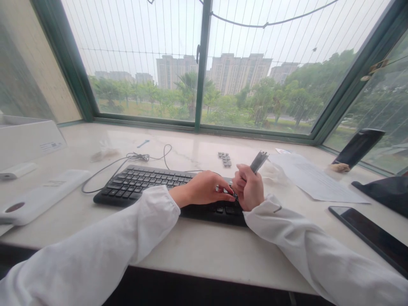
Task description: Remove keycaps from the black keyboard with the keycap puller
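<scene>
A black keyboard (127, 182) lies on the pale counter in front of me. My left hand (207, 187) reaches over its right part, with thumb and fingers pinched together low at the keys. A small dark bit shows at those fingertips, too small to name. Close beside it, my right hand (248, 187) is closed in a fist around a dark bundled tool (259, 160), whose several narrow tips point up. The lower part of that tool is hidden by the fist. Several loose grey keycaps (225, 159) lie behind the keyboard.
The keyboard's cable (140, 157) lies coiled behind it. At left are a white box (28, 138) and a flat white object (47, 193). At right lie paper sheets (315, 178), a phone (372, 233), a dark pouch (387, 193) and an upright black object (358, 146). A window stands behind.
</scene>
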`<state>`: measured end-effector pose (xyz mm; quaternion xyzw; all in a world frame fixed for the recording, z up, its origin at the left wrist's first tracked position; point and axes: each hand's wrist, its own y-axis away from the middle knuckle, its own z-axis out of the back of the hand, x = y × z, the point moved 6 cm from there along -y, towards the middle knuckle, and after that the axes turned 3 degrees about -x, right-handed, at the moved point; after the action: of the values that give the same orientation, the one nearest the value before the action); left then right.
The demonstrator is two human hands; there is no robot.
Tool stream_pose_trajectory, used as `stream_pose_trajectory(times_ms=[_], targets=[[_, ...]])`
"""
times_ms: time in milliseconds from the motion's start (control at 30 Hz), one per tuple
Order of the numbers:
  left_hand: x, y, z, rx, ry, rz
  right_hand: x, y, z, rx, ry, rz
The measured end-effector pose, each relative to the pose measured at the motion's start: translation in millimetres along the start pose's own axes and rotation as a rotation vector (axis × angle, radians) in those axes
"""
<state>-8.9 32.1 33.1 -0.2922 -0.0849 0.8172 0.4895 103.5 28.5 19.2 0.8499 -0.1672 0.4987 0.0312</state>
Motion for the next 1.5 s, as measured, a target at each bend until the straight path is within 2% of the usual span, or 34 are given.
stream_pose_trajectory(times_ms=[100, 233, 533, 900, 1067, 1233, 1333, 1400, 1500], targets=[[-0.5, 0.6, -0.6, 0.01, 0.019, -0.005, -1.2, 3.4, -3.6, 0.103, 0.073, 0.052], [0.3, 1.1, -1.7, 0.006, 0.044, -0.008, -0.1, 9.3, -9.2, 0.263, 0.276, 0.184], [2.3, 1.4, -2.3, -0.061, 0.007, -0.002, 6.3, 22.4, -14.6, 0.374, 0.501, 0.302], [-3.6, 1.7, -0.9, -0.089, -0.054, 0.005, 9.0, 20.6, -8.4, 0.303, 0.406, 0.325], [-5.7, 2.7, -0.1, -0.078, -0.057, 0.027, 12.3, 35.3, -14.1, 0.375, 0.475, 0.435], [-9.2, 3.0, 0.8, -0.127, -0.073, -0.018, 26.9, 26.5, -6.5, 0.236, 0.452, 0.499], [-7.9, 2.7, 6.4, -0.204, -0.068, -0.004, 44.2, 6.2, -0.3, 0.201, 0.588, 0.571], [-6.1, 2.5, 12.1, -0.257, -0.064, 0.003, 53.8, -9.7, 5.2, 0.161, 0.755, 0.62], [-0.9, 3.3, 21.1, -0.325, -0.11, 0.035, 55.5, -29.8, 12.7, 0.128, 0.975, 0.605]])
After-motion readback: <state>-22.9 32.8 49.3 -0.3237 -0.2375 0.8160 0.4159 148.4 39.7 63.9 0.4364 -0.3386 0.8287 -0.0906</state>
